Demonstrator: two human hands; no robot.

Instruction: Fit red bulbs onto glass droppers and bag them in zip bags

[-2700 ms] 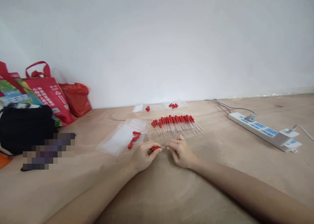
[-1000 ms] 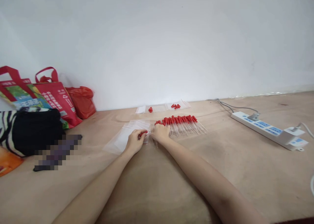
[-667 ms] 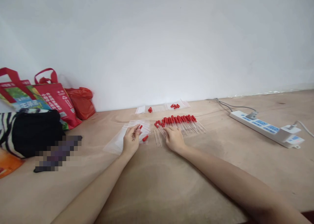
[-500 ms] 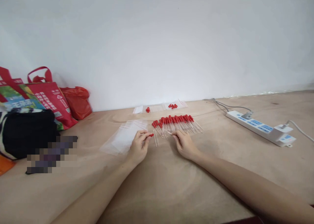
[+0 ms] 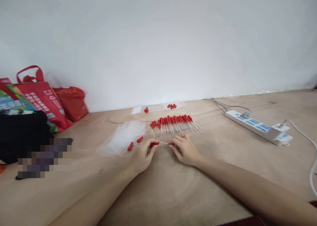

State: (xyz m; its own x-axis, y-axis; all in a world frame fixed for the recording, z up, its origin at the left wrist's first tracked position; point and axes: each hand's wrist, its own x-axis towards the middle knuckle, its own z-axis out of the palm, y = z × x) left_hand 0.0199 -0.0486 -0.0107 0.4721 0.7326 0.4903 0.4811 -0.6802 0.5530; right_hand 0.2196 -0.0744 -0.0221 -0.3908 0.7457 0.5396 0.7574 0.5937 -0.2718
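My left hand is closed on a red rubber dropper bulb, gripping it between thumb and fingers. A thin clear tube runs from the bulb's end to my right hand, whose fingertips pinch its other end. How deep the tube sits in the bulb I cannot tell. Just beyond the hands lies a row of droppers, red bulbs away from me and clear tubes toward me. Two red bulbs rest left of my left hand, beside clear plastic bags.
Near the wall lie more clear tubes and small red bulbs on a plastic bag. A white power strip with cables is on the right. Shopping bags, a red plastic bag and a black bag stand left.
My hands have come nearer each other and toward me, and the tube now meets the red bulb. Two red bulbs left of my left hand have come into sight. The view has shifted slightly right.
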